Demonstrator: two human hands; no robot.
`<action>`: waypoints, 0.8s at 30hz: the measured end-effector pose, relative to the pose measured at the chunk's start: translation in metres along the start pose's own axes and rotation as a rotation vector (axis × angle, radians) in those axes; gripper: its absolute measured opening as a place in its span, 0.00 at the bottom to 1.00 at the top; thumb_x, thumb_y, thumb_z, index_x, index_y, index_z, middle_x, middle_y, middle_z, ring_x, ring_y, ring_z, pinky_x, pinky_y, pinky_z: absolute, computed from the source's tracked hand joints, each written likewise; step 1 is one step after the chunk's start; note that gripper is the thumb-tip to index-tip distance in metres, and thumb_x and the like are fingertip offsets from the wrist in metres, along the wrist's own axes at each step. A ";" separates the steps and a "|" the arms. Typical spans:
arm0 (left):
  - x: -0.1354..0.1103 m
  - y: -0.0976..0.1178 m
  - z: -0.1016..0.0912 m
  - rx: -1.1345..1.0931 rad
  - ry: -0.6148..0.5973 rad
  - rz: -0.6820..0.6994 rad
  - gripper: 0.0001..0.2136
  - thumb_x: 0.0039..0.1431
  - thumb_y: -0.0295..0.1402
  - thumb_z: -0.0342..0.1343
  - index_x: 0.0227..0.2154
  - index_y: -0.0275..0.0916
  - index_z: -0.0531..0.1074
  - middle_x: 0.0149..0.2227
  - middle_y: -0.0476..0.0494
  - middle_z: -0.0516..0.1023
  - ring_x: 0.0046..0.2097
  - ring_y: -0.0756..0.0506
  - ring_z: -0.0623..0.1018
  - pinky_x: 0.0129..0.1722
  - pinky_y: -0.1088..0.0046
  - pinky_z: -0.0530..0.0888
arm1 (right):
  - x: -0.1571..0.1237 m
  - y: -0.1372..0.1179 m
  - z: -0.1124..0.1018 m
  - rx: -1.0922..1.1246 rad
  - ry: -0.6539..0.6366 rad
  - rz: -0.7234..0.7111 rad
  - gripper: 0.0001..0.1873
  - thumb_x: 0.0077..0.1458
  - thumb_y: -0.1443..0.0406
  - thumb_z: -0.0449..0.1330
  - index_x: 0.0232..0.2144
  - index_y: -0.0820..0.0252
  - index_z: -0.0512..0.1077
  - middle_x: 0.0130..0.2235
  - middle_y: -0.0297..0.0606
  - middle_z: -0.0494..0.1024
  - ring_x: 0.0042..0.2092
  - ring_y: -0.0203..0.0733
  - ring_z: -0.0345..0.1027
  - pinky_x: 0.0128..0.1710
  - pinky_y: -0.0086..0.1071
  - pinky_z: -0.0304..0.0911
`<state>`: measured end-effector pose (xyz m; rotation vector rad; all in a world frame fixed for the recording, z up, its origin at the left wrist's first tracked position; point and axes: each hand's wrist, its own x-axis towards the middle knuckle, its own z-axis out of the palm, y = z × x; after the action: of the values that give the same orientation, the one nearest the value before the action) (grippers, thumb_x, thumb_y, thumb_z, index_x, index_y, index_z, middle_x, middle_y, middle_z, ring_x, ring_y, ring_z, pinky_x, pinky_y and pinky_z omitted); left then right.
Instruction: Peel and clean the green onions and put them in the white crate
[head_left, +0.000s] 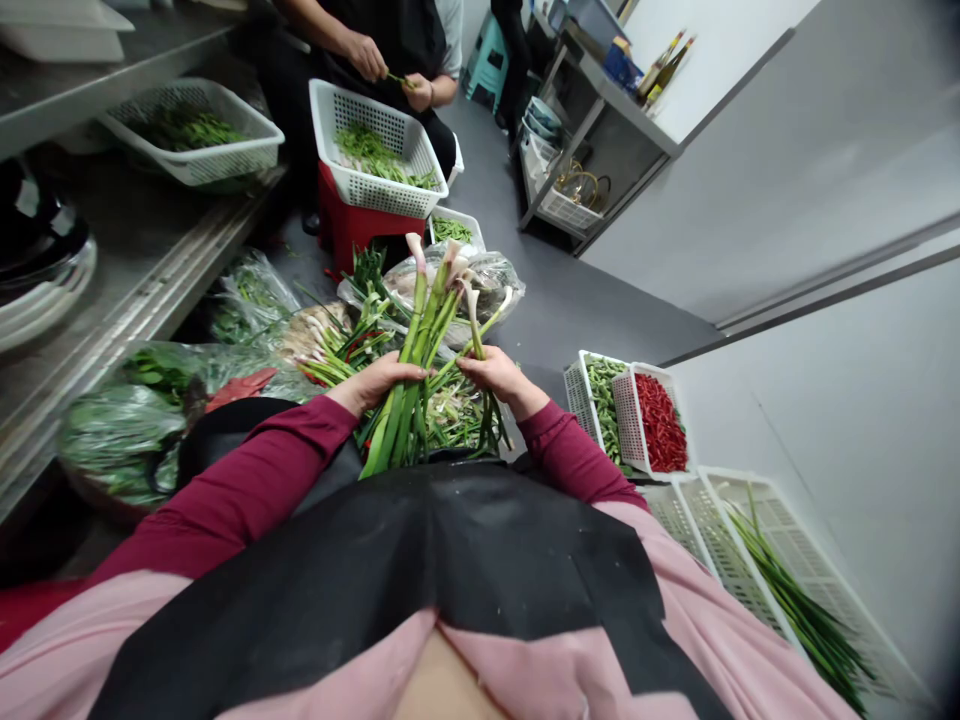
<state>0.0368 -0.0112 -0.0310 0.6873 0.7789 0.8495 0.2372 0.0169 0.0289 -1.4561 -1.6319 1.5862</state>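
Note:
My left hand (386,380) is closed round a bunch of green garlic (418,345), its pale purple-white bulb ends pointing up and away from me and its green leaves hanging toward my lap. Close beside it on the right, my right hand (499,378) grips a few thinner green garlic stalks (475,325) with white ends. Beneath both hands lies a heap of cut greens (454,415). More green garlic with roots (322,345) is piled just beyond my left hand, next to a clear plastic bag (491,285) whose contents I cannot make out.
Ahead, a co-worker's hands (390,75) hold a green stem over a white basket (379,190) on a red stool (352,225). Bagged greens (127,430) lie left beside a metal shelf (150,290). At right stand baskets of red chillies (660,420), green peppers (602,390) and long green stalks (802,600).

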 end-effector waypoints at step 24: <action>-0.032 0.030 -0.005 0.347 0.248 -0.039 0.17 0.38 0.34 0.65 0.33 0.32 0.71 0.23 0.46 0.76 0.23 0.47 0.74 0.25 0.70 0.72 | 0.005 0.027 -0.073 -0.593 0.389 -0.280 0.08 0.49 0.62 0.62 0.30 0.62 0.76 0.25 0.37 0.75 0.27 0.36 0.65 0.28 0.28 0.57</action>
<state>0.0074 -0.0228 -0.0002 0.8792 1.1774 0.7795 0.3082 0.0481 0.0204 -1.5862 -2.0339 0.6335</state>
